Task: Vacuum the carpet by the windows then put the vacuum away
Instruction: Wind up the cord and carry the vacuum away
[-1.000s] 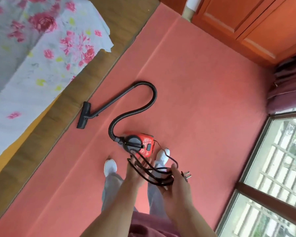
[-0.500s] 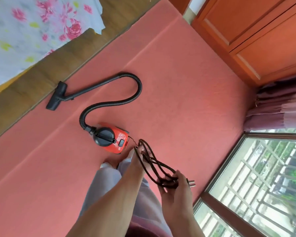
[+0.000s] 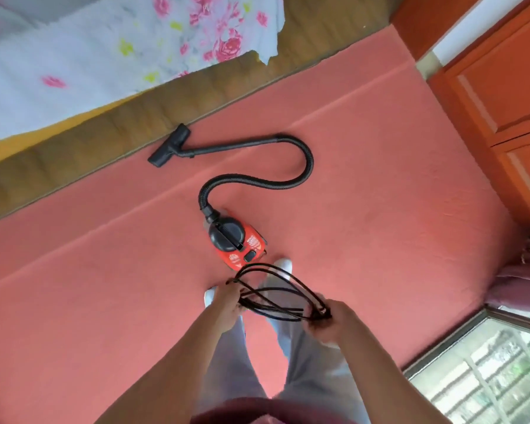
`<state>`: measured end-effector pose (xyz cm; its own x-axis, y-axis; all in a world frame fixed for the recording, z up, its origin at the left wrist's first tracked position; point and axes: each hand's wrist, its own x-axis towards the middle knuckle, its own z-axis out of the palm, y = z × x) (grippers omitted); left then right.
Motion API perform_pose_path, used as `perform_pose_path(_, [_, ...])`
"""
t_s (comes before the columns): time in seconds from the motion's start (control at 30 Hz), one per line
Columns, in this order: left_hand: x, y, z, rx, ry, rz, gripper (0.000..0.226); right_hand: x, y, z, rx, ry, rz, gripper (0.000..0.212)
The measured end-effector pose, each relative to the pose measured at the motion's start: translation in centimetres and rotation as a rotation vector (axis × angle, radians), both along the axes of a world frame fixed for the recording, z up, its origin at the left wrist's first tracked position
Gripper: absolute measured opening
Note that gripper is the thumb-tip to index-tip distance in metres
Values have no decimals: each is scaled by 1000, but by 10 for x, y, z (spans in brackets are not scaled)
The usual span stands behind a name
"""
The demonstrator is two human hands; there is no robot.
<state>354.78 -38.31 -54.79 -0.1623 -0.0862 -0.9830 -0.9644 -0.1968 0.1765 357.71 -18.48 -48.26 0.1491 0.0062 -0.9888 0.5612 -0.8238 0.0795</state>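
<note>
Hidden and cut-off bits around the vacuum (image 3: pixel 236 240)
Too small to read: white labels on its red shell. Just below it, lost inside the gripping right hand (image 3: pixel 334 324): one end of the looped cord (image 3: pixel 270 298). Above-left, cropped by the frame: floral bedsheet (image 3: pixel 104 56). Lower right, cropped and blurred: window (image 3: pixel 487 362).

Grey trousers (image 3: pixel 312 377), white footwear (image 3: pixel 283 264), maroon top (image 3: pixel 236 412)

Bright, even daylight enters from the window (image 3: pixel 487 371) at lower right; the view through it is washed out. Shadows on the carpet (image 3: pixel 380 209) are soft and faint. Straight lines bend toward the edges. Left hand (image 3: pixel 227 301), right hand (image 3: pixel 328 322) and cord (image 3: pixel 273 298) show slight motion blur. Overall detail is soft.
</note>
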Motion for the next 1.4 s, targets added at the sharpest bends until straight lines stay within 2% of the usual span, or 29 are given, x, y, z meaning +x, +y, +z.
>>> perform_pose_path(0.17, [-7,-41,-11,-1,148,-96,32,-39,-13,-77,-87,-32,162,28])
perform_pose_path(0.37, [-3,-58,-32,-78,225,54,23,-104,-37,-157,-173,-44,544,31])
perform_pose_path(0.47, [1,-55,-47,-122,264,108,22,-127,-49,-184,-200,0,683,23])
perform_pose_path(0.57, [14,-50,-54,-189,354,60,35,-137,-58,-210,-244,29,775,21])
perform_pose_path(0.63, [31,-46,-61,-271,433,-64,36,-135,-62,-228,-298,28,815,20])
perform_pose_path(0.7, [56,-42,-71,-357,491,-227,25,-127,-66,-248,-347,21,860,22])
perform_pose_path(0.77, [86,-37,-86,-419,537,-301,17,-117,-72,-265,-375,8,884,23])
perform_pose_path(0.87, [129,-27,-112,-500,530,-243,20,-102,-88,-283,-417,-1,877,29])
perform_pose_path(0.93, [154,-19,-130,-571,503,-177,45,-92,-101,-292,-418,-9,858,34])
perform_pose_path(1.0, [172,-11,-144,-612,487,-145,57,-83,-107,-299,-418,-1,885,34])
perform_pose_path(1.1, [193,-2,-159,-664,482,-121,52,-69,-106,-302,-420,1,938,33])
perform_pose_path(1.17, [203,2,-169,-669,433,9,61,-61,-101,-300,-409,46,942,29])
perform_pose_path(1.23, [203,6,-174,-600,362,257,67,-52,-94,-297,-340,110,885,26])
perform_pose_path(1.4, [184,26,-201,-290,248,838,33,-40,-60,-288,-96,223,643,32])
